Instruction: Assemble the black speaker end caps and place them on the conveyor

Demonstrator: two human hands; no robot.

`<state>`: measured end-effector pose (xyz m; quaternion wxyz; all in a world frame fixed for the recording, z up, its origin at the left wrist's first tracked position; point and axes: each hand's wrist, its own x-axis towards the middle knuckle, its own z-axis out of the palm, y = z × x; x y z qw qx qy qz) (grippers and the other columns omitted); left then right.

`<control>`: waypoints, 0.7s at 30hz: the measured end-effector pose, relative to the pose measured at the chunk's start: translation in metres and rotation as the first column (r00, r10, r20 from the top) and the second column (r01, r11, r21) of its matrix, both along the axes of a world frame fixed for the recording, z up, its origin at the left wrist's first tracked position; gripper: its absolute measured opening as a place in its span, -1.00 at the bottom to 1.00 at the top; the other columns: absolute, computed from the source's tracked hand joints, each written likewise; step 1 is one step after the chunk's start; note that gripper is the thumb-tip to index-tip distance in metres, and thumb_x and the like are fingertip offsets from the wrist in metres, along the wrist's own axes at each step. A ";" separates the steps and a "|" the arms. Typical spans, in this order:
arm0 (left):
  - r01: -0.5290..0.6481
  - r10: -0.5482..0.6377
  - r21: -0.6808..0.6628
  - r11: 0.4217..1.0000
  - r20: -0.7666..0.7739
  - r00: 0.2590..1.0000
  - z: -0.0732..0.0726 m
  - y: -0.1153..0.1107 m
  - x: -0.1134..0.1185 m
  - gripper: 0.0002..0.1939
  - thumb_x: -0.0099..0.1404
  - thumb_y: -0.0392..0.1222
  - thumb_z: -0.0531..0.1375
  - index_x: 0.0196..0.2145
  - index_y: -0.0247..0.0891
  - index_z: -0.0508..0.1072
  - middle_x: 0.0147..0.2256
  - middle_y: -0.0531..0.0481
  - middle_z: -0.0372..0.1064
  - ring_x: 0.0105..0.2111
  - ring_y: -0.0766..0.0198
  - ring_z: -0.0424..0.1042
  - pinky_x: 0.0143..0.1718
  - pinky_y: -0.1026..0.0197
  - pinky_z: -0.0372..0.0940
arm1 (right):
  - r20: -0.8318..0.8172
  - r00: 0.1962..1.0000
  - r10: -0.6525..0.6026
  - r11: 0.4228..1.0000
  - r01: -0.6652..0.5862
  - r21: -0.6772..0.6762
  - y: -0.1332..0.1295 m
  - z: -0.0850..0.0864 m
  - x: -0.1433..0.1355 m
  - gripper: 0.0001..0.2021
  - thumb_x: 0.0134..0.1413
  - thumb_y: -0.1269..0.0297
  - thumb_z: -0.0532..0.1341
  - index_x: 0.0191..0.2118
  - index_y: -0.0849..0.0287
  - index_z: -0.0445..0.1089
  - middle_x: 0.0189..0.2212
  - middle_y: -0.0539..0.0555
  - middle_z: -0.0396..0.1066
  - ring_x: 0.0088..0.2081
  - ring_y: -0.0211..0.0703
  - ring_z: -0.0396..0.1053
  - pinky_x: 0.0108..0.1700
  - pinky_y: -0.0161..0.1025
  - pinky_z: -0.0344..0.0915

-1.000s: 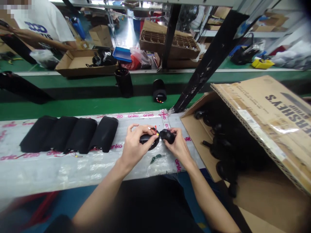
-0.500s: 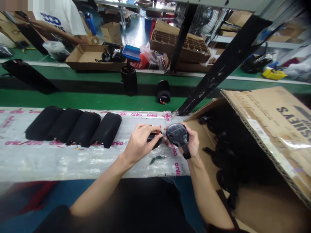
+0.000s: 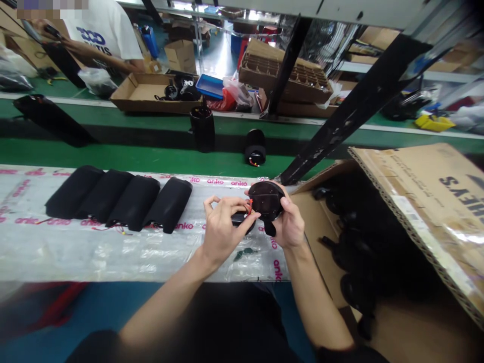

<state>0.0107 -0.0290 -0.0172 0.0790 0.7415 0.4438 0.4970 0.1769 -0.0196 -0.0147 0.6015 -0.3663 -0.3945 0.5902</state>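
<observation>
My right hand (image 3: 292, 222) grips a round black plastic cap (image 3: 266, 197) with a tab hanging below it. The cap's flat face is turned up toward me. Close beside it, my left hand (image 3: 225, 227) pinches a thin red wire (image 3: 250, 205) between thumb and fingertips. Under those fingers a black part (image 3: 239, 219) shows, mostly hidden by the hand. To the left, several black fabric-covered cylinders (image 3: 132, 200) lie in a row on the plastic-covered table (image 3: 151, 257), with thin wires at their near ends.
At the right, an open cardboard box (image 3: 423, 201) holds several black parts. A slanted black post (image 3: 351, 111) rises behind it. On the green belt (image 3: 159, 146) are an upright black cylinder (image 3: 202, 128) and a lying one (image 3: 255, 147). A co-worker (image 3: 109, 35) stands across.
The cap has tilted in my right hand and come left, nearer my left fingers, with its face now darker. The whole view has shifted slightly.
</observation>
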 end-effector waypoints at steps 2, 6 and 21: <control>-0.034 0.034 0.015 0.999 0.038 0.999 -0.005 0.001 0.001 -0.69 0.41 -0.03 0.43 -0.09 -0.17 0.42 -0.26 0.07 0.64 -0.24 0.14 0.65 0.12 -0.11 0.16 | -0.008 1.000 -0.030 0.998 0.030 -0.053 -0.006 -0.001 -0.007 -0.48 0.30 -0.14 0.13 0.23 0.01 0.39 0.10 0.18 0.64 0.15 0.28 0.61 0.21 0.34 0.51; -0.132 0.131 0.006 0.991 0.075 0.989 -0.011 -0.001 0.003 -0.63 0.41 0.05 0.43 -0.06 -0.15 0.38 -0.21 0.02 0.59 -0.19 0.13 0.62 0.09 -0.09 0.22 | -0.063 0.987 -0.147 0.981 0.138 -0.138 -0.024 -0.005 -0.025 -0.38 0.34 -0.21 0.04 0.28 0.05 0.43 0.05 0.20 0.67 0.15 0.25 0.61 0.25 0.31 0.49; -0.027 0.027 0.025 0.999 -0.032 0.999 0.005 -0.003 -0.003 -0.94 0.48 -0.20 0.36 -0.11 -0.10 0.57 -0.20 0.07 0.71 -0.19 0.14 0.65 0.08 -0.07 0.12 | -0.061 0.970 -0.235 0.966 0.226 -0.127 -0.033 -0.011 -0.016 -0.57 0.33 -0.07 0.12 0.10 0.06 0.51 0.04 0.16 0.66 0.17 0.20 0.59 0.27 0.21 0.49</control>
